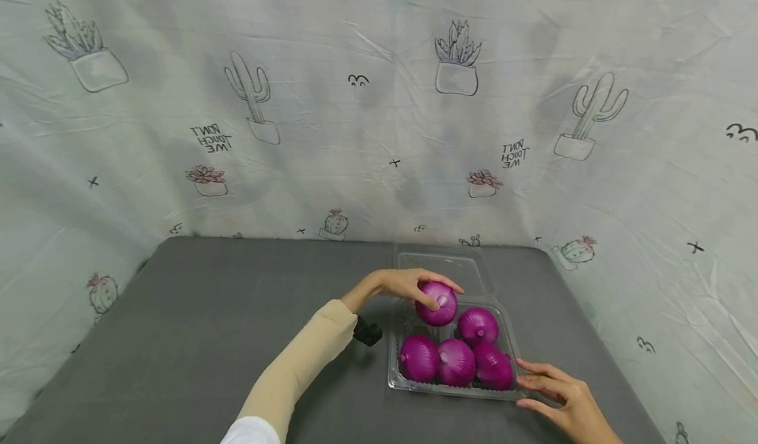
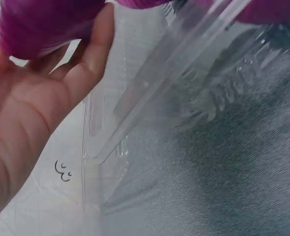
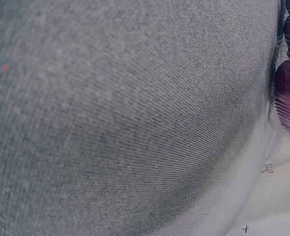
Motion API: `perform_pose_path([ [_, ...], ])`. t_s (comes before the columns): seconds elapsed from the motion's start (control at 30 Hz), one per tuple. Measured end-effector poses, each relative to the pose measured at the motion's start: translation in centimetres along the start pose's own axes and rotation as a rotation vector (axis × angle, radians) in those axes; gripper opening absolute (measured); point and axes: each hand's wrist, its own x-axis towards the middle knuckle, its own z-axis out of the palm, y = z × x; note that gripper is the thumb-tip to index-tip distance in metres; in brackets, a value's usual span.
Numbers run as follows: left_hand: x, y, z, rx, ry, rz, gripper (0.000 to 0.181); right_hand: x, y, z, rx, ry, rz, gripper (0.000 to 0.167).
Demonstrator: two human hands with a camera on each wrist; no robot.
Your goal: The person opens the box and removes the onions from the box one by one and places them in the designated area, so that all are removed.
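Observation:
My left hand (image 1: 408,285) grips a purple onion (image 1: 438,306) over the back left part of a clear plastic clamshell container (image 1: 456,391). In the left wrist view, the fingers and thumb of that hand (image 2: 51,93) are round the held onion (image 2: 42,24). Inside the container are several more onions, among them a front left onion (image 1: 420,358), a middle onion (image 1: 456,362) and a back right onion (image 1: 478,326). At the container's right wall, my right hand (image 1: 562,394) touches the edge with extended fingers. The right wrist view shows mostly cloth, with onions at its right edge.
The container's clear lid (image 1: 444,266) lies folded back behind it. Grey cloth covers the table (image 1: 237,325). A small black object (image 1: 367,332), partly hidden, shows beside the left forearm. A white printed curtain (image 1: 355,128) stands behind and at both sides.

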Motion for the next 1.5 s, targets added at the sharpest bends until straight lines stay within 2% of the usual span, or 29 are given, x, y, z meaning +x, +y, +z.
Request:
perform_pose_path([
  [0.17, -0.3, 0.3, 1.4, -0.038, 0.147, 0.0, 0.047, -0.4, 0.3, 0.2, 0.044, 0.029, -0.044, 0.047],
  [0.33, -0.2, 0.2, 2.8, -0.06, 0.245, -0.007, 0.051, -0.5, 0.4, -0.1, 0.079, 0.041, -0.072, 0.049],
  [0.57, -0.7, 0.4, 4.6, 0.039, 0.429, 0.035, 0.066, -0.6, 0.0, -0.3, 0.037, 0.011, -0.039, 0.048],
  [0.73, -1.7, 0.9, 5.4, 0.127, 0.559, 0.043, 0.078, -0.6, 0.1, -0.3, 0.013, 0.029, -0.055, 0.048],
  [1.03, -4.9, 1.1, 6.0, 0.018, 0.787, 0.11, 0.068, -0.3, 1.2, 0.0, 0.055, 0.061, -0.141, 0.045],
  [1.17, -6.6, 1.1, 6.2, -0.012, 0.828, 0.132, 0.066, -0.1, 1.2, 0.1, 0.049, 0.054, -0.139, 0.046],
  [1.33, -8.5, 1.0, 6.7, -0.013, 0.807, 0.145, 0.068, -0.1, 0.7, 0.0, 0.027, 0.027, -0.086, 0.049],
  [1.5, -10.1, 1.0, 7.3, 0.004, 0.797, 0.17, 0.064, -0.1, 0.6, 0.1, 0.022, 0.022, -0.091, 0.051],
])
